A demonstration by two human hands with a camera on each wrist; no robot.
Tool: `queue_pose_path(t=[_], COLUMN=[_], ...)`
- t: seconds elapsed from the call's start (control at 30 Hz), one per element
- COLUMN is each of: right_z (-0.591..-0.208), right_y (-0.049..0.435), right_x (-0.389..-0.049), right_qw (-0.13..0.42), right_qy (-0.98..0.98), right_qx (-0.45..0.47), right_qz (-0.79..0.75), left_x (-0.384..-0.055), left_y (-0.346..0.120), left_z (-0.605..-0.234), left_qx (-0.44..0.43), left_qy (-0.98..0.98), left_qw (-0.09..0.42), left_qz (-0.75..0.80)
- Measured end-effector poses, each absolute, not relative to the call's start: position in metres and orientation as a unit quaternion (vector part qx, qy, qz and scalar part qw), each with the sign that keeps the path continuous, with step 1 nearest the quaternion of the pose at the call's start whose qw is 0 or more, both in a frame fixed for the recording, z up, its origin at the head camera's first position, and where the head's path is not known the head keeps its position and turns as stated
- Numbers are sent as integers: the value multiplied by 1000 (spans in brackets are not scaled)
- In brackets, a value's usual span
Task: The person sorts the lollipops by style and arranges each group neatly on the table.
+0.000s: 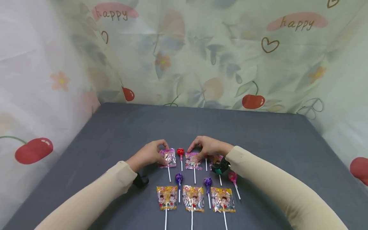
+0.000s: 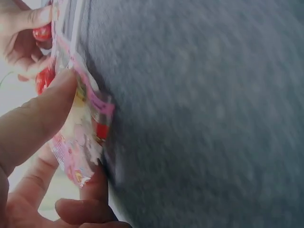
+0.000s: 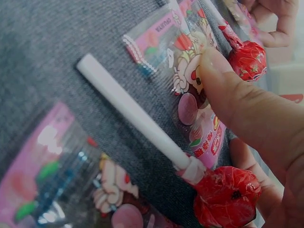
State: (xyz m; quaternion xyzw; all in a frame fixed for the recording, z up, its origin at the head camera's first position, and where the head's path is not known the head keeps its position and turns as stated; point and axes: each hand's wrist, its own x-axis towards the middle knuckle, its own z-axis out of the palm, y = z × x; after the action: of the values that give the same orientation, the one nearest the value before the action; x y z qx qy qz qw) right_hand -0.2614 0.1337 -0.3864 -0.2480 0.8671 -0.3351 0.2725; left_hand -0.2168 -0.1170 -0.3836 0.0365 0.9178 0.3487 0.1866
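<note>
My left hand point(image 1: 148, 155) pinches a flat lollipop in a pink printed wrapper point(image 1: 170, 157) at the left end of the back row. In the left wrist view its thumb lies over the wrapper point(image 2: 83, 128), with fingers at the far edge. My right hand point(image 1: 211, 146) grips the middle pink-wrapped lollipop point(image 3: 187, 80) between thumb and fingers, thumb on the printed face. Between the two stands out a round red lollipop point(image 1: 180, 151). Another round red lollipop point(image 3: 228, 197) lies under the right hand, beside a third pink-wrapped lollipop point(image 3: 118, 190), partly hidden by the wrist in the head view.
Nearer me lie two purple round lollipops point(image 1: 179, 178) and a dark pink one point(image 1: 232, 176). Several flat yellow-wrapped lollipops point(image 1: 193, 198) form the front row, sticks toward me. The grey tabletop point(image 1: 201, 124) meets a printed curtain point(image 1: 189, 64) behind and at both sides.
</note>
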Motion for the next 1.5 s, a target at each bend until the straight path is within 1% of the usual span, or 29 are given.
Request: queue_pose_path(t=[0.13, 0.33, 0.5, 0.73, 0.87, 1.13, 1.27, 1.5], right_z=[-388, -387, -387, -388, -388, -388, -390, -387], right_y=[131, 132, 133, 133, 133, 132, 133, 135], right_x=[-260, -260, -263, -264, -263, -261, -263, -262], right_qw=[273, 271, 268, 269, 270, 265, 265, 266], right_qy=[868, 871, 870, 869, 870, 873, 873, 869], right_qx=[-248, -258, -270, -268, -261, -259, -259, -267], right_qz=[-332, -318, -314, -316, -320, -317, -316, -319], left_x=[-220, -233, -245, -261, -270, -283, -285, -288], left_y=[-128, -137, -140, -144, -144, -135, -128, -119], left_z=[-380, -364, -343, -319, -313, -321, -332, -358], left_qx=[30, 25, 32, 13, 9, -20, -20, -37], left_qy=[907, 896, 897, 901, 900, 868, 876, 893], left_qw=[190, 159, 146, 161, 155, 127, 116, 115], left_qz=[374, 414, 416, 403, 406, 480, 467, 434])
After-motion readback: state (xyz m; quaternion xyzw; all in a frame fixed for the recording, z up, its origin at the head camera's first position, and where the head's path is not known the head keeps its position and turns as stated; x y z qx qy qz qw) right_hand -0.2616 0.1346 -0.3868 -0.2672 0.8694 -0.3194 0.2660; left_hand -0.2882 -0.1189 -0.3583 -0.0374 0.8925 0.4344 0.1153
